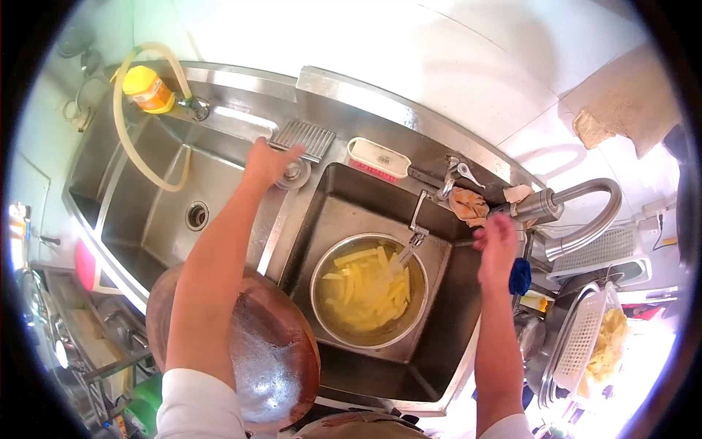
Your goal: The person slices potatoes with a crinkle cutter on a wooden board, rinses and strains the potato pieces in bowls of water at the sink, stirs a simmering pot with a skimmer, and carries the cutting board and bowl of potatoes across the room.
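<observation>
While your left hand (272, 162) has its fingers wide by the rack (306, 137), your right hand (499, 245) is near the cloth (468, 206), too blurred to tell its hold; between your arms, the bowl (365, 346) of strips (365, 296) sits in the sink (351, 217).

There are two hands: one left hand (273, 161) and one right hand (499, 247). One metal bowl (419, 293) shows, with yellow sticks (362, 289) too overlapped to count, one yellow bottle (148, 91), one pale hose (119, 117) and two perforated baskets (572, 353).
</observation>
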Demonstrator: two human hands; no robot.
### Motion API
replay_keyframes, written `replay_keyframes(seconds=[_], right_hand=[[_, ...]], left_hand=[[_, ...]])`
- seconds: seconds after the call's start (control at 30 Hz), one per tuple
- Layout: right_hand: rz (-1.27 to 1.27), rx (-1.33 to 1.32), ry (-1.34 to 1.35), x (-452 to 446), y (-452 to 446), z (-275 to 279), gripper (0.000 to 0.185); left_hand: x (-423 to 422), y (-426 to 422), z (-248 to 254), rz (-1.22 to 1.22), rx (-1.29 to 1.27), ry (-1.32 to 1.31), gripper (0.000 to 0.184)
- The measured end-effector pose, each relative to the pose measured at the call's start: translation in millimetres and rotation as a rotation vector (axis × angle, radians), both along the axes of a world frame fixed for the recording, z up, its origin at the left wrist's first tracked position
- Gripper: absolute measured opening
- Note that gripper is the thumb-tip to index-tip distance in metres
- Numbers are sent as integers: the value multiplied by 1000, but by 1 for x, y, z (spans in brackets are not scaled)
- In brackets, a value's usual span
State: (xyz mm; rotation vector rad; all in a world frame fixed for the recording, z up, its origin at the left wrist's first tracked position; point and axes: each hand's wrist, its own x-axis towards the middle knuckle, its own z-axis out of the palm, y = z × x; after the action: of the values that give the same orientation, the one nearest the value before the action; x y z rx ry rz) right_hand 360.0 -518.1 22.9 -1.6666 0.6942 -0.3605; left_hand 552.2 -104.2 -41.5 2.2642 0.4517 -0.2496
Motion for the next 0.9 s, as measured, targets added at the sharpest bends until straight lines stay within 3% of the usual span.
replay_keyframes(seconds=[0.1,0.2,0.3,0.37,0.43,0.5,0.6,0.7,0.9], right_hand=[[5,-410,-156,28,-10,13,54],[200,-503,-18,46,-3,28,63],[299,-504,11,58,0,24,61],[347,-499,45,60,2,22,58],[384,-544,60,63,0,13,55],[389,-512,52,63,1,3,53],[383,-544,14,69,-5,-10,49],[368,-555,46,63,7,6,42],[447,-673,75,53,21,10,40]], left_hand=[[-45,-19,12,-190,397,-221,103],[-61,-26,34,-238,441,-129,109],[-59,-10,9,-247,399,-70,108],[-57,-6,12,-289,351,101,106],[-60,-9,17,-342,444,-7,102],[-72,-23,21,-394,663,-400,96],[-70,-45,27,-479,732,-295,90],[-51,-49,-10,-449,834,-219,87],[-48,-46,35,-350,720,18,86]])
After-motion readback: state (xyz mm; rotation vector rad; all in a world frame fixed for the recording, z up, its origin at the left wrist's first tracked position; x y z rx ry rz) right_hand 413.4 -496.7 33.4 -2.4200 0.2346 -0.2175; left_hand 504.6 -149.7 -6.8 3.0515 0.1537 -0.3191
